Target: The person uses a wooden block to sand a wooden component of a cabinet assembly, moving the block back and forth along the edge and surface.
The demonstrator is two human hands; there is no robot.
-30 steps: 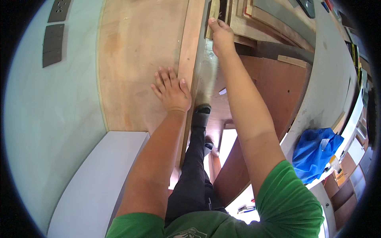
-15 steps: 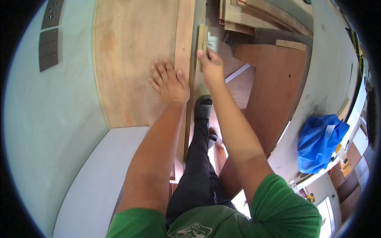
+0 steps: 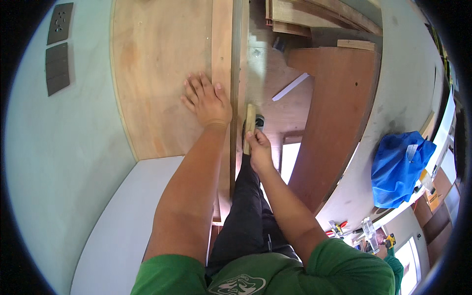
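My left hand (image 3: pixel 209 105) lies palm down on a broad plywood panel (image 3: pixel 157 98), fingers spread, its wrist close to the panel's right-hand wood edging (image 3: pixel 222 64). In my right hand (image 3: pixel 261 147) is a short, narrow wooden strip (image 3: pixel 250 117), pinched near its lower end with the thumb along it. The strip points away from me, just right of the panel's long dark edge (image 3: pixel 235 98), above my leg and foot. Whether it touches that edge, I cannot tell.
A brown board (image 3: pixel 339 113) stands to the right, with stacked wood sheets (image 3: pixel 314 17) beyond. On the floor lies a white strip (image 3: pixel 290 87). A blue bag (image 3: pixel 400 169) rests on the pale surface at far right. A white panel (image 3: pixel 123 216) is at lower left.
My right hand has drawn the wooden strip back toward me along the edge. My left hand stays flat on the panel. The view has shifted slightly.
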